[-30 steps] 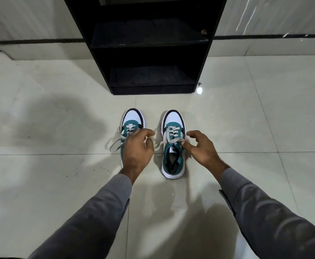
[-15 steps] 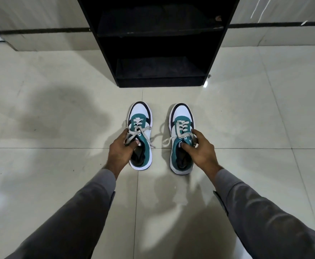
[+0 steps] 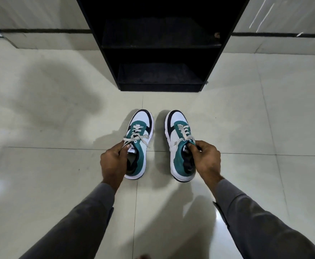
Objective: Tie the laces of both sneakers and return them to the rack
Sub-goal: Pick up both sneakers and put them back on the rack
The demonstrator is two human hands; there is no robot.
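Grey sleeves [image 3: 82, 217] enter from the near edge of the floor [image 3: 41, 184]; left hand [image 3: 113, 161] fingers pinch the collar of the left sneaker [image 3: 140, 144]; right hand [image 3: 206, 159] fingers pinch the tongue of the right sneaker [image 3: 179, 146]; both sneakers side by side, toes toward the black rack [image 3: 160, 53] beyond; whether the soles touch the floor cannot be told.

The floor [image 3: 41, 184] is smooth, shiny tile. The black rack [image 3: 216, 58] looks matt, maybe wood. The sneakers [image 3: 140, 139] have flat cloth laces [image 3: 134, 136]. The sleeves [image 3: 82, 221] are soft grey cloth.
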